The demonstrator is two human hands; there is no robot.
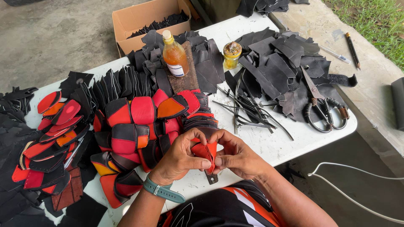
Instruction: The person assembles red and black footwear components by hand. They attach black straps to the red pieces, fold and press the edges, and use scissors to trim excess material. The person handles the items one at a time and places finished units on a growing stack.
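Head view, looking down on a white table (pixel 290 145) set outdoors on concrete, grass at far right.

Both hands meet at the near edge of the table, centre. Left hand (pixel 179 157), teal wristwatch (pixel 163 190) on the wrist, and right hand (pixel 235 157) together pinch a small red leather piece (pixel 204 152). Left grip closed on it, thumb and fingers on its left side. Right grip also closed on it, thumb pressed to its lower right edge, fingers curled over the top. A short dark strip with a pale tab (pixel 211 178) hangs below the piece, over the table edge.

Just left of the hands: a heap of stitched red, orange and black leather pieces (pixel 134 122), fanned out and overlapping. Further left, more red and black pieces (pixel 52 138) spread toward the table's left end.

Far centre: a bottle of amber liquid (pixel 175 56) with a pale cap, standing upright on a brown board (pixel 185 80). Just right of it, a small open jar of yellowish stuff (pixel 231 54).

Right half: a loose pile of black leather cut-outs (pixel 277 63); thin black strips (pixel 248 111) lie nearer, between the pile and the hands. Large scissors (pixel 320 105) with wrapped handles rest on the pile's near right side.

Far left of centre, off the table: an open cardboard box (pixel 139 19) holding black pieces. Two pens (pixel 343 50) lie on the concrete ledge at far right. A white cable (pixel 357 185) trails across the ground at near right.
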